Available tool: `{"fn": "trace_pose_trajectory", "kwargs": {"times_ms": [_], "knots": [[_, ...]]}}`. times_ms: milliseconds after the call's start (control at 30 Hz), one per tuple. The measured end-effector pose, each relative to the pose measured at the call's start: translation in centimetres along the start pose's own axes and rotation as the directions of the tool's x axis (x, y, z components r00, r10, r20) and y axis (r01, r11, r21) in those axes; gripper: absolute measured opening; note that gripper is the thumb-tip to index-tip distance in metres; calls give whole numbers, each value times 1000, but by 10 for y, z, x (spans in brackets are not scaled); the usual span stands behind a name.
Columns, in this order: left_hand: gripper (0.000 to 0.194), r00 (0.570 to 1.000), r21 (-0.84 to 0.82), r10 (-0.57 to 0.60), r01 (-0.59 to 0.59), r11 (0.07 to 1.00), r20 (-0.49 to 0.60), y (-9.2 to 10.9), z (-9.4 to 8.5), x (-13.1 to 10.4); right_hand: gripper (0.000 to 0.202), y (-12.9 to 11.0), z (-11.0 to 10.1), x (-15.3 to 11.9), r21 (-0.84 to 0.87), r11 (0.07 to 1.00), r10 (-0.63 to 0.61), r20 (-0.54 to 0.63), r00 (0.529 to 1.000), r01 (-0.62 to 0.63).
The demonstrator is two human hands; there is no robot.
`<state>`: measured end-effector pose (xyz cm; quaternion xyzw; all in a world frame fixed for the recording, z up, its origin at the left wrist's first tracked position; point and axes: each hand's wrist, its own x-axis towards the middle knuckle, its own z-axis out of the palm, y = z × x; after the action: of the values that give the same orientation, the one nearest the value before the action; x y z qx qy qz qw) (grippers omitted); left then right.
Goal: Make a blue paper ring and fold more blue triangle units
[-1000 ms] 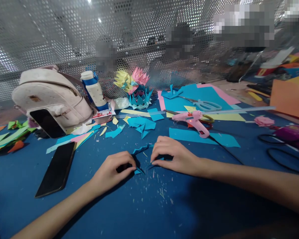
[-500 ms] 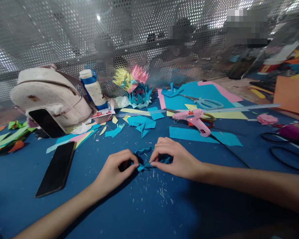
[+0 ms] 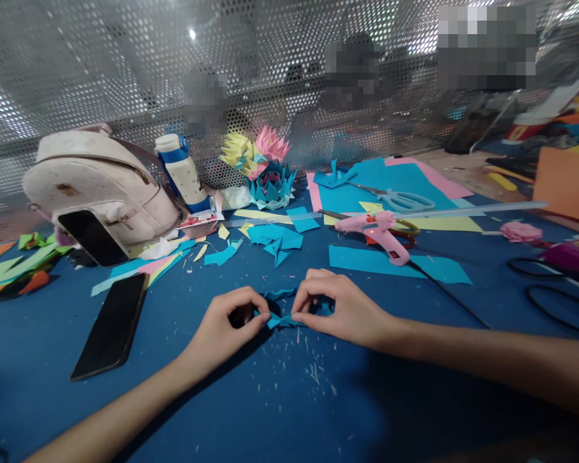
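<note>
A folded blue paper strip (image 3: 280, 321) lies low over the table in the middle, its pointed folds curving round like a ring. My left hand (image 3: 236, 317) pinches its near side between thumb and fingertips. Close by on the right, my right hand (image 3: 335, 305) pinches the same strip, thumb and fingers closed on it. The far side of the strip shows between the hands; other parts are hidden behind my fingers. Beyond them lie blue paper scraps (image 3: 276, 243) and a pink glue gun (image 3: 375, 233) resting on a blue paper strip.
Two phones, one flat (image 3: 110, 326) and one leaning on a white backpack (image 3: 96, 177), are at left. A bottle (image 3: 183, 173) and folded paper flowers (image 3: 270, 186) stand at the back. Scissors (image 3: 405, 200) lie on paper sheets; a black cord (image 3: 453, 296) trails right.
Both hands keep their pinch on the blue paper strip, with only a very slight shift. The whole view has drifted a little; nothing else has visibly moved.
</note>
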<state>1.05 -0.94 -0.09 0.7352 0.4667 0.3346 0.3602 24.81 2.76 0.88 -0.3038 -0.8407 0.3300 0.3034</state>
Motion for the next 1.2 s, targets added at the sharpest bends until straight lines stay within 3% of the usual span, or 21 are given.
{"fn": "trace_pose_trajectory", "kwargs": {"times_ms": [367,1200], "knots": [[18,997,-100,-78,79,992,8,3,5,2,8,0,3,-1,50,998,31,17,999,-32],[17,997,-149,-80,80,986,3,2,6,4,12,-1,11,0,-15,994,-109,30,994,109]]}}
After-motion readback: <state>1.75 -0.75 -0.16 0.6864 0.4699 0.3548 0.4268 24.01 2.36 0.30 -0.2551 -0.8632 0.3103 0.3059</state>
